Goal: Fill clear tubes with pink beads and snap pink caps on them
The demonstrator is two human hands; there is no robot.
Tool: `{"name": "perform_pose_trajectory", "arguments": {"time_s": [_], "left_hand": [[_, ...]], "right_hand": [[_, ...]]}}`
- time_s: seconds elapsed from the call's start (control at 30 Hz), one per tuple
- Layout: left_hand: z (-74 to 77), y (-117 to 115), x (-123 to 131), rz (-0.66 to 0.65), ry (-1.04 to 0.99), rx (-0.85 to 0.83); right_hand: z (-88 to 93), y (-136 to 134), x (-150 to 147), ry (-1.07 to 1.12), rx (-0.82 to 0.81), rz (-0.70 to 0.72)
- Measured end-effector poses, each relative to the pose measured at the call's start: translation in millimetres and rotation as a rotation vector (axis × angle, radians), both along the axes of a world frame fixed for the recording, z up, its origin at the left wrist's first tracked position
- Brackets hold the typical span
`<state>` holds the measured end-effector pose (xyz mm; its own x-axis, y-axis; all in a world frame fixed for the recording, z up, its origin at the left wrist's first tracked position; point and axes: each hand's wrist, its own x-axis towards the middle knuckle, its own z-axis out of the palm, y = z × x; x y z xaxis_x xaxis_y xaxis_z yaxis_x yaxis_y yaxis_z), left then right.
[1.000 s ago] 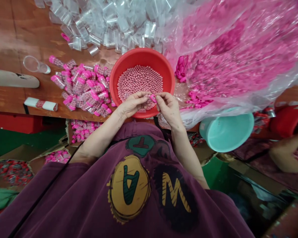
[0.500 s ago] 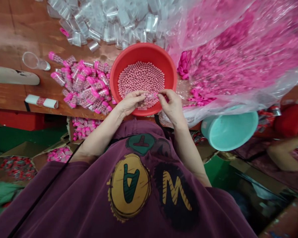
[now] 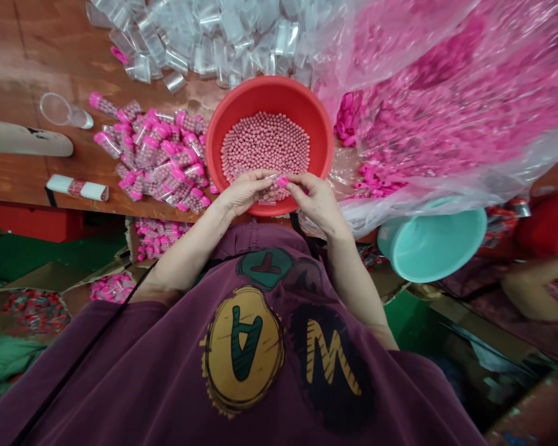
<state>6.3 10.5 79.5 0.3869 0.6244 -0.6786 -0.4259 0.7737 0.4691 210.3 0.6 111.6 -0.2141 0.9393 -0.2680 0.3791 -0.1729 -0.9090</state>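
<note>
Over the near rim of a red bowl (image 3: 270, 93) of small pink balls (image 3: 265, 145), my left hand (image 3: 244, 192) pinches a clear tube (image 3: 268, 186). My right hand (image 3: 316, 198) pinches a pink cap (image 3: 283, 181) against the tube's end. Both hands are closed, fingertips nearly touching. A pile of filled, pink-capped tubes (image 3: 155, 158) lies on the wooden table (image 3: 37, 56) just left of the bowl.
Empty clear tubes (image 3: 204, 37) are heaped behind the bowl. A large plastic bag of pink caps (image 3: 437, 93) spreads to the right, loose caps (image 3: 346, 121) beside the bowl. A teal tub (image 3: 432, 244) sits lower right; boxes of filled tubes (image 3: 155, 238) are under the table. Another person's arm (image 3: 534, 288) shows at far right.
My right hand, briefly apart from the tube half a second ago, has brought a pink cap back to the tube's end. The view has shifted slightly.
</note>
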Motion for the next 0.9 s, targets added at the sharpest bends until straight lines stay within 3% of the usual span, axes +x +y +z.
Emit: {"name": "perform_pose_trajectory", "arguments": {"time_s": [0.1,0.2,0.4,0.53,0.9], "left_hand": [[-1.5,0,-2,0.005,0.008,-0.022],[0.3,3,-3,0.031,-0.015,-0.048],[8.5,9,4,0.087,-0.158,-0.098],[14.3,7,13,0.109,-0.147,-0.040],[23.5,-12,40,0.235,-0.022,0.175]], "right_hand": [[5.4,3,11,-0.167,0.103,0.094],[6.3,4,14,-0.264,0.181,0.064],[-3.3,8,-1,-0.137,0.241,-0.110],[-8.1,9,-9,-0.102,0.250,-0.126],[5.9,-10,-20,-0.112,0.336,-0.279]]}}
